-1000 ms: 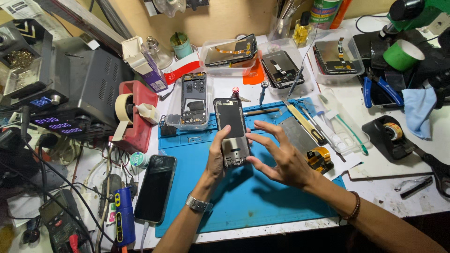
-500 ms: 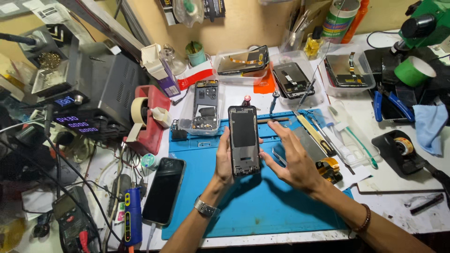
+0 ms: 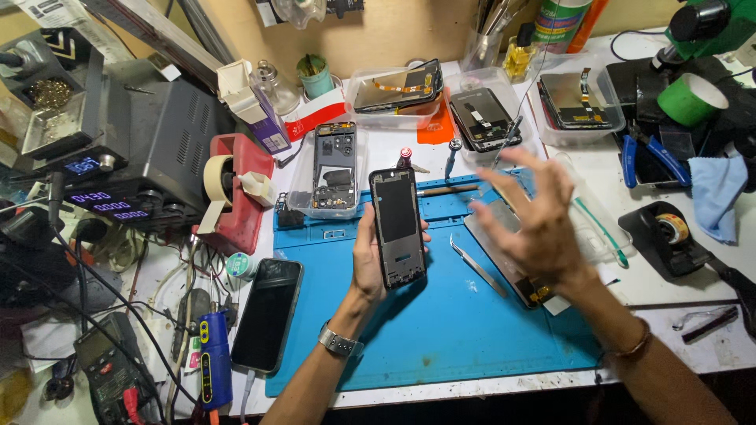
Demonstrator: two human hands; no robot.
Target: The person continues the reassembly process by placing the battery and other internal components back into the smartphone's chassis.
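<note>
Phone frame point(image 3: 398, 227) stands upright in my left hand point(image 3: 370, 264), gripped along its edges above the blue mat point(image 3: 441, 330). My right hand point(image 3: 535, 220) hovers just beside it, fingers spread and holding nothing, over a screen panel point(image 3: 512, 260). Tweezers point(image 3: 476, 266) lie between both hands. Bare mat lies open near me; a black phone point(image 3: 268, 315) sits off its left edge on the crowded desk point(image 3: 669, 303).

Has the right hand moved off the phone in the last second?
Yes. The right hand has come away from the phone frame and now hovers open to its right, above the blue mat; the left hand holds the frame alone.
</note>
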